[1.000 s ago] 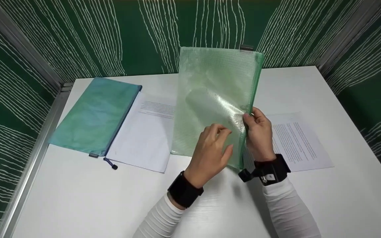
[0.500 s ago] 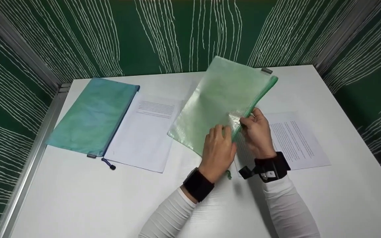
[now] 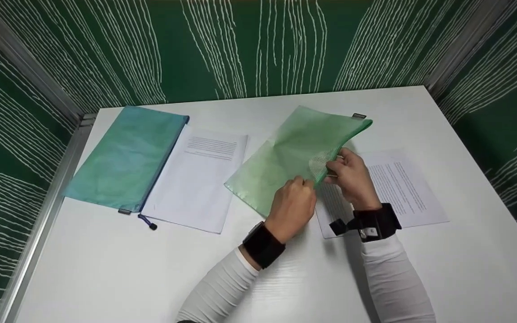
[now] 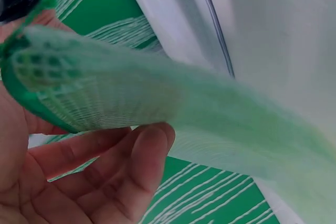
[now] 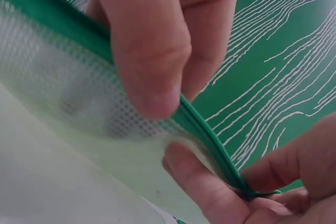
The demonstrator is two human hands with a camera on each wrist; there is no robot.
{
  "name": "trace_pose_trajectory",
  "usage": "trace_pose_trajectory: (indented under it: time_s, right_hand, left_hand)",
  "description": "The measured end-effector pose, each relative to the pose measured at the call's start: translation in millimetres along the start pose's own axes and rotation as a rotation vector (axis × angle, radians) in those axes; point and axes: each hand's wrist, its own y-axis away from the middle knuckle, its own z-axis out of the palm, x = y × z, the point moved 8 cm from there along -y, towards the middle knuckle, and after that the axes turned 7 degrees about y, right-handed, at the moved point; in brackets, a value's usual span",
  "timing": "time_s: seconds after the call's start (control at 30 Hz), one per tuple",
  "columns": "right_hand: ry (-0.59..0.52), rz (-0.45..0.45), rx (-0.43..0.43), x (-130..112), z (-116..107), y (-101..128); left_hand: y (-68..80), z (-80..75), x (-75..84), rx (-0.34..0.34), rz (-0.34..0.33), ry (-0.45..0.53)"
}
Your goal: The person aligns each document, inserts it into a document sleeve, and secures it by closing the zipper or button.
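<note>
- The dark green zip edge of a translucent light green mesh zip pouch point(image 3: 299, 152) is pinched between the thumb and curled fingers point(image 5: 152, 56) of the right hand point(image 3: 352, 177), as is seen close up in the right wrist view.
- The same pouch is gripped at its near corner by the left hand point(image 3: 292, 208); its fingers point(image 4: 131, 166) are curled beneath the mesh in the left wrist view.
- The pouch is held low over the middle of the white table top point(image 3: 106, 269), tilted, with its far end towards the back wall.
- A printed white paper sheet point(image 3: 397, 184) is seen flat on the table under and beside the right hand.
- A second white sheet with a few printed lines point(image 3: 200, 179) is laid to the left, just beside the held pouch.
- A teal fabric zip pouch with a blue zip cord point(image 3: 126, 157) is laid over that sheet's left edge.
- The table is enclosed on three sides by dark green walls with thin white wavy lines point(image 3: 249, 45), joined by grey metal corner rails point(image 3: 25, 58).
</note>
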Motion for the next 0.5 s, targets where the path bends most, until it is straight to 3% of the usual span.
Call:
trace_pose_trajectory:
  time_s: [0.2, 0.5]
  right_hand:
    - [0.072, 0.017, -0.012, 1.2, -4.8, -2.6]
    - [0.173, 0.066, -0.024, 12.4, -10.6, -4.5]
  left_hand:
    - [-3.4, 1.4, 1.1, -0.037, 0.032, -0.027]
    - [-2.3, 9.6, -2.9, -0.130, 0.034, 0.089]
